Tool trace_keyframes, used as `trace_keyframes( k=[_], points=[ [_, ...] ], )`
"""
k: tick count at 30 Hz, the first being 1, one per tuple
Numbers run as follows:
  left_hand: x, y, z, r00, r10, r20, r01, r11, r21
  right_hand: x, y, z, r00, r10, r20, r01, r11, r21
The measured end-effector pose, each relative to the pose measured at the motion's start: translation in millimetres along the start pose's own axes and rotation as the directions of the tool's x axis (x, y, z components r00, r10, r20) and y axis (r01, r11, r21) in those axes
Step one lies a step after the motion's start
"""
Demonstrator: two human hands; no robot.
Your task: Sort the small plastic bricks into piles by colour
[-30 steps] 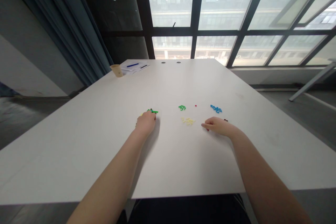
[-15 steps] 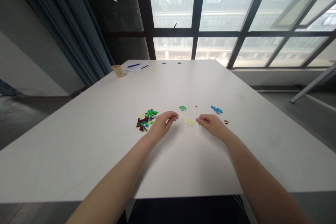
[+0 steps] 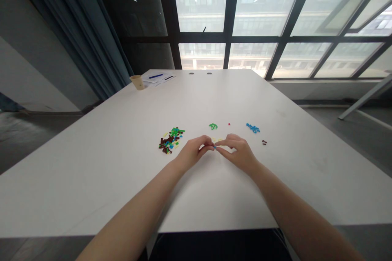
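My left hand (image 3: pixel 196 153) is closed in a pinch, its thumb and index fingertips at a tiny blue toy brick (image 3: pixel 214 147). From the other side, my right hand (image 3: pixel 240 153) closes its thumb and index finger on the same brick. The fingertips of both hands meet just over the pale yellow bricks (image 3: pixel 219 139), which they partly hide. Left of my left hand lies a mixed heap of brown, green, blue and yellow bricks (image 3: pixel 168 142). Small green bricks (image 3: pixel 213 126) and one red brick (image 3: pixel 229 124) lie beyond the hands.
Blue bricks (image 3: pixel 252 128) are grouped on the right, with a few brown bricks (image 3: pixel 264 142) nearer to me. At the far left of the white table (image 3: pixel 122 163) stand a paper cup (image 3: pixel 137 82) and papers (image 3: pixel 153 81) with a blue pen (image 3: pixel 156 76). Windows rise behind.
My hands have come together from either side of the yellow bricks. The right hand moved left and opened its thumb and index finger around the blue brick, which now shows between the fingertips.
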State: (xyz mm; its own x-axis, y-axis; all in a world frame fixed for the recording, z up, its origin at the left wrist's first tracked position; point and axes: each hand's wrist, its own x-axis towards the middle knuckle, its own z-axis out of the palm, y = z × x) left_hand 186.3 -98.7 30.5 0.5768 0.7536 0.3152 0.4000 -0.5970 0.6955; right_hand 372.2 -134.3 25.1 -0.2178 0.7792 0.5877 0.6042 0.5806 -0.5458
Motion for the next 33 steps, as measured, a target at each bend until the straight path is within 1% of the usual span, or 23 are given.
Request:
trace_keyframes(
  k=[3, 6, 8, 10, 14, 18, 21, 23, 26, 28, 29, 31, 33],
  points=[
    [-0.5, -0.3, 0.7, 1.0, -0.019, -0.001, 0.019, 1.0, -0.019, 0.3, -0.3, 1.7, 1.0, -0.03, -0.01, 0.03, 0.999, -0.016],
    [-0.5, 0.6, 0.4, 0.999, -0.033, -0.003, 0.033, 0.999, -0.039, 1.4, -3.5, 0.7, 0.999, -0.033, -0.017, 0.033, 0.999, -0.02],
    [-0.1, 1.9, -0.5, 0.999, -0.041, 0.001, 0.041, 0.998, -0.047, 2.2, -5.7, -2.3, 0.998, -0.036, -0.051, 0.036, 0.999, -0.012],
    [0.8, 3.3, -1.7, 0.998, -0.056, 0.031, 0.057, 0.998, -0.031, 2.7, -7.5, -6.9, 0.993, -0.044, -0.109, 0.044, 0.999, -0.003],
    [3.4, 4.0, -2.4, 0.99, -0.077, 0.12, 0.067, 0.994, 0.089, 3.1, -10.4, -18.4, 0.979, -0.064, -0.192, 0.062, 0.998, -0.018],
    [4.5, 2.4, -0.6, 0.982, -0.085, 0.171, 0.063, 0.99, 0.129, 3.0, -13.5, -25.1, 0.971, -0.095, -0.219, 0.09, 0.995, -0.033],
    [4.3, 0.7, 0.5, 0.979, -0.074, 0.191, 0.049, 0.99, 0.132, 3.2, -15.4, -23.9, 0.969, -0.118, -0.217, 0.115, 0.993, -0.029],
    [4.3, -0.4, 0.7, 0.977, -0.069, 0.2, 0.042, 0.99, 0.136, 4.2, -14.7, -22.0, 0.972, -0.112, -0.207, 0.108, 0.994, -0.031],
    [4.6, -2.2, 0.6, 0.977, -0.074, 0.201, 0.044, 0.988, 0.151, 7.1, -4.0, -24.8, 0.978, -0.037, -0.203, 0.025, 0.998, -0.062],
    [4.8, -3.6, 0.4, 0.978, -0.077, 0.196, 0.045, 0.986, 0.163, 8.6, 13.2, -34.9, 0.971, 0.06, -0.23, -0.089, 0.989, -0.119],
    [4.9, -4.4, 0.3, 0.978, -0.077, 0.194, 0.044, 0.985, 0.168, 8.5, 24.9, -42.6, 0.958, 0.12, -0.261, -0.166, 0.973, -0.162],
    [4.9, -6.0, 0.0, 0.979, -0.075, 0.19, 0.041, 0.983, 0.178, 5.7, 52.4, -61.2, 0.913, 0.252, -0.321, -0.343, 0.901, -0.266],
    [4.8, -7.5, -0.3, 0.979, -0.076, 0.187, 0.041, 0.981, 0.188, -0.4, 80.8, -79.3, 0.848, 0.389, -0.361, -0.513, 0.774, -0.371]
  ],
)
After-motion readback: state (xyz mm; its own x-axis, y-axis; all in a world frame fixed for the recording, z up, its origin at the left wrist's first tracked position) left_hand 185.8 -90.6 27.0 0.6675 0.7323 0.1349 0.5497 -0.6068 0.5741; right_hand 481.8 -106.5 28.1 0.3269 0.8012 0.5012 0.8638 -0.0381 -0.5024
